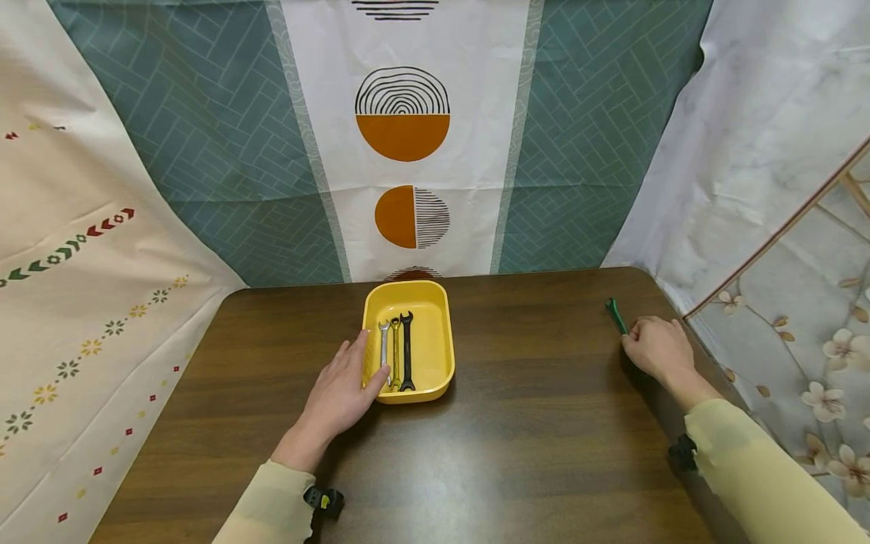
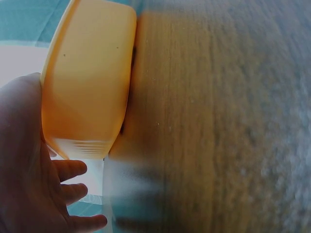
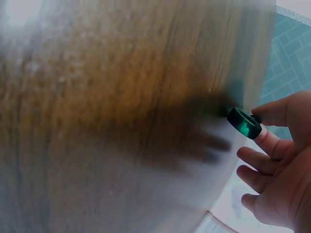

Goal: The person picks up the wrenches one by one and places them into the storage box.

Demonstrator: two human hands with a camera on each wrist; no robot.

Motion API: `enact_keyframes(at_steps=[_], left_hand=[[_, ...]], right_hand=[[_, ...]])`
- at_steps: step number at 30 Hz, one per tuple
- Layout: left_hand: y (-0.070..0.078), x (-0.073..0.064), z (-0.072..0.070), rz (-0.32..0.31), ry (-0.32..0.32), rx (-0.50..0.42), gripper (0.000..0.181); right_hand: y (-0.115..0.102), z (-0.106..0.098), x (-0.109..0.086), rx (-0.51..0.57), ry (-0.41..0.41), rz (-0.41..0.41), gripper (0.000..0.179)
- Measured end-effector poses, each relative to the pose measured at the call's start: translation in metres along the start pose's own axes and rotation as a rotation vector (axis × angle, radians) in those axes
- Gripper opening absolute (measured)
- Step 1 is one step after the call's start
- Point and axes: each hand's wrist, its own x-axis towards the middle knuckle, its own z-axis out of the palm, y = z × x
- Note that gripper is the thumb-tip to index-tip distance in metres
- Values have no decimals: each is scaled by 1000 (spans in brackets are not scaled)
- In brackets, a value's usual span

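At the right side of the table, my right hand (image 1: 658,346) pinches a green wrench (image 1: 615,315) between thumb and index finger. One ring-shaped end of it shows in the right wrist view, with the other fingers loosely bent beside it. My left hand (image 1: 345,385) rests at the near left corner of a yellow tray (image 1: 440,389), its fingers spread along the rim and its thumb over the edge. Inside the tray lie a silver wrench (image 1: 384,344), a gold-coloured wrench (image 1: 396,359) and a black wrench (image 1: 407,351), side by side and lengthwise.
The dark wooden table (image 1: 530,423) has its far edge against a patterned curtain (image 1: 435,166). A cream cloth (image 1: 102,302) hangs on the left, a floral cloth (image 1: 816,355) on the right. Both wrists wear a small black device.
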Motion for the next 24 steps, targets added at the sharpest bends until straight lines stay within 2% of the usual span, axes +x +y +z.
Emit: enact_keyframes(at_steps=[5, 24], left_hand=[[1, 0, 0, -2, 1, -4, 92], [1, 0, -1, 1, -2, -6, 92]], right_hand=[[-3, 0, 1, 17, -31, 21, 36], [-22, -1, 2, 98, -22, 22, 37]])
